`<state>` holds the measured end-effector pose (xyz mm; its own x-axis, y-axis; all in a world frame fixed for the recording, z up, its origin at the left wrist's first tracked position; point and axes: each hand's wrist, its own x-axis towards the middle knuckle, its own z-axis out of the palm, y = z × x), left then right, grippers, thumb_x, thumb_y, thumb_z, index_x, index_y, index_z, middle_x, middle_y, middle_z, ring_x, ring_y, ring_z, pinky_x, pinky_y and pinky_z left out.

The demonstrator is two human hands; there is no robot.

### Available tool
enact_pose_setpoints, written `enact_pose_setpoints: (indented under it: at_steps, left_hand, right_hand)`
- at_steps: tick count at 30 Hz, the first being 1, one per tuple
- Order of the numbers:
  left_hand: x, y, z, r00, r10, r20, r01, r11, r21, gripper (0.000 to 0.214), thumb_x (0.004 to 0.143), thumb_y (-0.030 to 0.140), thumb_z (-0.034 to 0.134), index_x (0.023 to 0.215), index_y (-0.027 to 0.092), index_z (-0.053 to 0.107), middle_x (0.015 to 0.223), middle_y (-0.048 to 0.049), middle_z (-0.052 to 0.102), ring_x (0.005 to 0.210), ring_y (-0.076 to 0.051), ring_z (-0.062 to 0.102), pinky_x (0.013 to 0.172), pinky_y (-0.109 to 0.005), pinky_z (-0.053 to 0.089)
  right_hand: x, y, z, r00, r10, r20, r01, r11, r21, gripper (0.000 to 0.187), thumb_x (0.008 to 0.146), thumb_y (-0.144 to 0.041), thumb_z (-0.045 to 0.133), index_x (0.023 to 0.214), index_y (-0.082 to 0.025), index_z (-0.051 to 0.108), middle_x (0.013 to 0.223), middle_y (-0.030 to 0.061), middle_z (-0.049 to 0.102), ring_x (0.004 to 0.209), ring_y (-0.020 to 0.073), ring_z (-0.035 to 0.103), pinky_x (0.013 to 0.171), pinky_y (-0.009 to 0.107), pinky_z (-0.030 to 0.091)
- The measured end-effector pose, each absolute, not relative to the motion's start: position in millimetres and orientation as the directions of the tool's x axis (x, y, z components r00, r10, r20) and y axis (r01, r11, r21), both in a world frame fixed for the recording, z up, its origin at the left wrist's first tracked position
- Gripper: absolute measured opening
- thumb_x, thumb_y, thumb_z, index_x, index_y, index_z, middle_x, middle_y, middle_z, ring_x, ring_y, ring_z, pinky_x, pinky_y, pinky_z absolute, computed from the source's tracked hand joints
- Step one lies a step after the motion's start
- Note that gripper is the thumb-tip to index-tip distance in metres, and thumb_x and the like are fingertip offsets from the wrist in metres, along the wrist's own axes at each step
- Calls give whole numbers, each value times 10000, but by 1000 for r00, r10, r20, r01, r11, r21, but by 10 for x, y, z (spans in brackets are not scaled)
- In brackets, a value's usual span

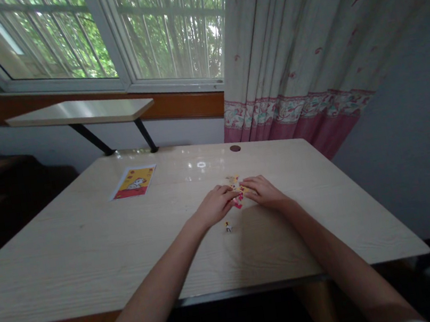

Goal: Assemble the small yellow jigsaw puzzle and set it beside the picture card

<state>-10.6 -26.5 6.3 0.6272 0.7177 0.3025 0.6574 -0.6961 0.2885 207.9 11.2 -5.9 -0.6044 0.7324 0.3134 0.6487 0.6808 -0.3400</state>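
A small cluster of jigsaw puzzle pieces (238,200), coloured yellow, white and pinkish red, lies on the table between my hands. My left hand (217,203) touches the cluster from the left, with its fingertips and thumb closed on the edge. From the right, my right hand (264,191) reaches in, its thumb and fingers around the pieces on that side. The fingers partly cover the cluster, so the joins cannot be made out. One loose puzzle piece (228,227) lies nearer to me, below my left hand.
A yellow and red picture sheet (135,182) with a white animal lies at the table's left back. Behind it, a raised shelf (82,112) stands on black legs. A dark round cap (234,148) sits by the table's back edge, near the curtain (287,80).
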Motion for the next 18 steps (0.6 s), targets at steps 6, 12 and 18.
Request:
enact_pose_setpoints:
  at_steps: [6,12,18]
  left_hand:
    - [-137,-249,66,591,744,313,680,-668,303,260,866,198,471,1093,197,598,1027,-86,577,991,-212,495,881,-347,409]
    - [-266,-225,159,564,765,311,718,-640,274,231,867,235,466,1037,180,613,1003,-91,569,949,-211,503,848,-341,421]
    - [-452,-187,224,554,809,199,737,-587,335,335,819,338,537,1104,172,593,1019,-105,560,951,-226,527,824,-331,429]
  right_hand:
    - [2050,102,-113,-606,754,253,653,654,-383,411,835,-373,536,1216,-221,532,1074,96,563,995,216,484,892,372,385]
    - [2045,130,-130,-577,745,335,556,659,-507,258,812,-263,572,1056,-197,621,930,63,512,904,172,521,841,313,426]
    - [2031,150,-108,-480,766,429,537,643,-547,221,799,-278,592,1001,-203,641,906,56,552,873,171,542,802,307,434]
